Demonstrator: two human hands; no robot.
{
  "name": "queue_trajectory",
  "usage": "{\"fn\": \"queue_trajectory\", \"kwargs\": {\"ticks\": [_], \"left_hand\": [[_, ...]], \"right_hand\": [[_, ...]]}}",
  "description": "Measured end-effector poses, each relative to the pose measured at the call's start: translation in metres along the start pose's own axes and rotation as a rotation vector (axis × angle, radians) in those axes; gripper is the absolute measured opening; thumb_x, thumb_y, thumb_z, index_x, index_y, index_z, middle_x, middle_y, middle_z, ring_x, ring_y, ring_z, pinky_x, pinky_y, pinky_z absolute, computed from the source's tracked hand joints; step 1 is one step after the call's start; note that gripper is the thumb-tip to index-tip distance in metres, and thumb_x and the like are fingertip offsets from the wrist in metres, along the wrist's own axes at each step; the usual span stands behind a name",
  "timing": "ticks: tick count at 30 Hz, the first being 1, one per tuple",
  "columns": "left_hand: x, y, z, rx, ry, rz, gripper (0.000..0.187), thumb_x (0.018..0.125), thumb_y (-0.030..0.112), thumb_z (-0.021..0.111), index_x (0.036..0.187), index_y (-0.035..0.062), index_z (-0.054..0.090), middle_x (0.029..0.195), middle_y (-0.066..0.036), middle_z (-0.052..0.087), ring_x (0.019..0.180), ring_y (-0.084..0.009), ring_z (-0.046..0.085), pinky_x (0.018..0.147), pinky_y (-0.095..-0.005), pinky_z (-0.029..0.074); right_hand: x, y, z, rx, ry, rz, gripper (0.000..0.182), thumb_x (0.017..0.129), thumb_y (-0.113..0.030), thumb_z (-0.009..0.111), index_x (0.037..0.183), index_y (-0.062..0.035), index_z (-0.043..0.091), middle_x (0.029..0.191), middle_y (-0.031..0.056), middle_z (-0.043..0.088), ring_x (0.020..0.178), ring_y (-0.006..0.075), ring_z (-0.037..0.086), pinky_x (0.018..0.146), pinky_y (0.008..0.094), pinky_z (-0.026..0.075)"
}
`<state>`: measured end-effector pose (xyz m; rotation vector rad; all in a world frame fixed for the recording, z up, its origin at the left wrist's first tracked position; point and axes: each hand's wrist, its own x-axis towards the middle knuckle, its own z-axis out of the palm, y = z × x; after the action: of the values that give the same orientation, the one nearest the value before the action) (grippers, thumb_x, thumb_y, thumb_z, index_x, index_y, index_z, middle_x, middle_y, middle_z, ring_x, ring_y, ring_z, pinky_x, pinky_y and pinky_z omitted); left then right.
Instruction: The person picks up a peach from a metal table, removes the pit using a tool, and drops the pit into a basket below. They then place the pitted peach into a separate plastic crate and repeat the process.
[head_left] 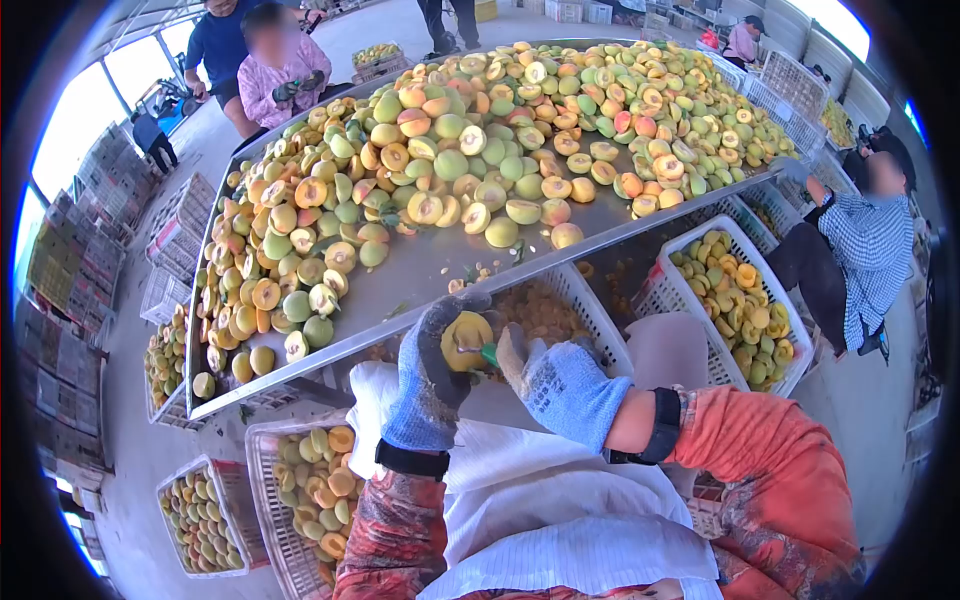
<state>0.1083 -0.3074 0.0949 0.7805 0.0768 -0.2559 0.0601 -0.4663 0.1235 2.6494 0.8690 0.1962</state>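
My left hand (430,365), in a blue and grey work glove, holds a yellow-green fruit (466,341) just past the near edge of the metal table (440,262). My right hand (560,385), gloved alike, is closed around a small tool with a green handle (489,353), whose tip touches the fruit. Heaps of whole and halved fruit (450,165) cover much of the table. Below my hands, a white crate (590,310) holds small brownish pieces, partly hidden by my right hand.
A white crate of fruit halves (797,345) stands at the right, with a seated person (868,255) beside it. More fruit crates (262,470) (215,572) sit at lower left. Across the table a person in pink (262,90) works near another in blue.
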Motion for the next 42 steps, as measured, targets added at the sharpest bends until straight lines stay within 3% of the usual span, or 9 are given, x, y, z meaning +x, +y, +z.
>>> {"fn": "queue_trajectory", "kwargs": {"ticks": [11,13,15,17,23,26,31,35,42], "left_hand": [[-0.001,-0.024,-0.009,0.431,0.334,0.424,0.023,0.081,0.002,0.059,0.103,-0.0034,0.058,0.096,-0.011,0.062,0.089,-0.0182,0.059,0.08,-0.0267,0.046],[0.007,-0.019,-0.013,0.812,0.077,0.742,0.023,0.083,0.004,0.054,0.105,-0.0002,0.056,0.108,-0.011,0.057,0.086,-0.0171,0.058,0.075,-0.0277,0.049],[0.003,-0.008,-0.004,1.041,-0.067,0.891,0.035,0.071,-0.001,0.058,0.106,-0.0009,0.054,0.113,-0.016,0.053,0.107,-0.0274,0.052,0.096,-0.0372,0.038],[0.001,-0.013,-0.007,1.149,-0.036,0.957,0.034,0.071,-0.003,0.057,0.105,-0.0001,0.055,0.11,-0.015,0.054,0.109,-0.0281,0.051,0.095,-0.0365,0.039],[0.012,-0.028,-0.017,0.845,0.105,0.534,0.02,0.08,0.003,0.055,0.098,-0.0039,0.059,0.099,-0.011,0.062,0.081,-0.0162,0.059,0.075,-0.0286,0.048],[0.013,-0.007,-0.008,0.377,0.021,-0.045,0.021,0.08,0.011,0.056,0.092,-0.0054,0.062,0.084,-0.012,0.064,0.073,-0.0207,0.062,0.068,-0.0307,0.052],[0.018,-0.032,-0.022,0.325,0.092,-0.095,0.023,0.083,0.011,0.059,0.099,-0.005,0.06,0.092,-0.012,0.064,0.078,-0.0222,0.062,0.074,-0.0315,0.051],[0.008,-0.052,-0.026,1.145,0.336,0.748,0.023,0.086,0.008,0.06,0.106,-0.0022,0.057,0.105,-0.009,0.061,0.097,-0.0155,0.056,0.087,-0.027,0.043],[0.002,-0.028,-0.027,0.33,0.121,0.038,0.031,0.089,0.026,0.056,0.094,-0.0044,0.063,0.088,-0.01,0.065,0.072,-0.0141,0.06,0.065,-0.025,0.048]], "right_hand": [[0.015,-0.033,0.02,1.095,-0.022,0.262,0.052,0.074,-0.02,0.064,0.113,0.0056,0.041,0.08,0.0222,0.058,0.069,0.0345,0.061,0.063,0.0404,0.049],[0.017,-0.019,0.011,1.429,0.145,0.159,0.051,0.073,-0.019,0.068,0.111,0.0036,0.043,0.08,0.0186,0.058,0.064,0.0286,0.059,0.065,0.0372,0.049],[0.021,0.007,-0.011,1.997,-0.286,0.211,0.045,0.073,-0.017,0.071,0.108,-0.0005,0.048,0.08,0.0085,0.055,0.056,0.0126,0.053,0.049,0.0267,0.046],[0.013,0.01,-0.008,2.19,-0.463,0.301,0.045,0.075,-0.017,0.069,0.111,-0.0016,0.046,0.079,0.0066,0.054,0.053,0.0112,0.052,0.043,0.0231,0.042],[0.004,-0.011,0.02,1.4,-0.054,0.212,0.049,0.073,-0.018,0.069,0.108,0.0034,0.042,0.074,0.0175,0.056,0.057,0.0257,0.058,0.051,0.0354,0.047],[0.009,-0.01,0.01,1.325,-0.303,0.328,0.05,0.071,-0.02,0.07,0.104,0.005,0.042,0.077,0.0248,0.056,0.069,0.0349,0.061,0.063,0.0418,0.048],[0.01,-0.003,0.039,1.37,-0.359,0.333,0.045,0.073,-0.021,0.068,0.102,0.0042,0.044,0.078,0.0245,0.057,0.079,0.0357,0.061,0.069,0.0411,0.047],[0.015,-0.007,0.038,1.401,-0.187,0.216,0.042,0.073,-0.018,0.063,0.105,0.0033,0.045,0.081,0.0243,0.06,0.075,0.0359,0.061,0.069,0.0411,0.048],[0.002,-0.021,0.024,0.957,-0.237,0.202,0.056,0.076,-0.028,0.061,0.115,0.0068,0.041,0.076,0.0248,0.061,0.073,0.0378,0.062,0.063,0.0449,0.048]]}}
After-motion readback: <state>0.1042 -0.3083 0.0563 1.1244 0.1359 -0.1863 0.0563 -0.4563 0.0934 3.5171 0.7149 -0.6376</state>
